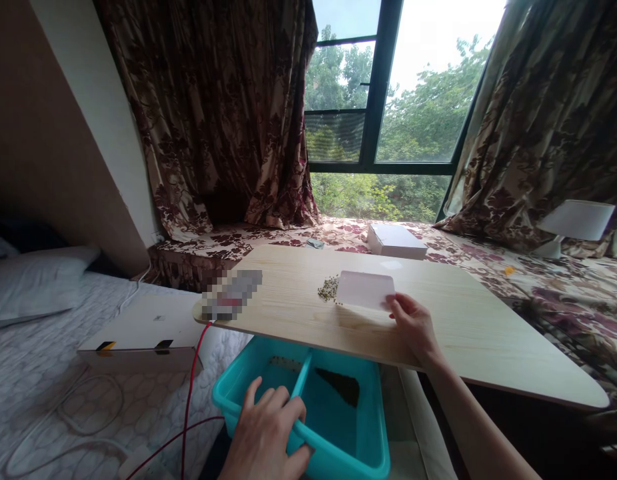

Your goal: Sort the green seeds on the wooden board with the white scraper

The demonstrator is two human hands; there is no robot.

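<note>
My right hand [413, 323] pinches the right corner of a thin, flat white plastic board with rounded corners [366, 289]. The board's left edge meets a small heap of greenish beans or seeds [328, 288] on the wooden tabletop [288, 273]. Below the table's front edge is a turquoise plastic bin [383, 440], split in two by a divider. My left hand [271, 427] grips its near rim, with the fingers reaching over the inside. A dark green mass of small grains [341, 385] lies in the right compartment, and a few grains [286, 363] show in the left one.
At the table's left end lies a blurred-out object [233, 297] with a red cable [191, 393]. A white box [143, 327] rests on the quilted bed at left. Behind the table, another white box [396, 240] and a lamp [576, 220] stand on the window seat.
</note>
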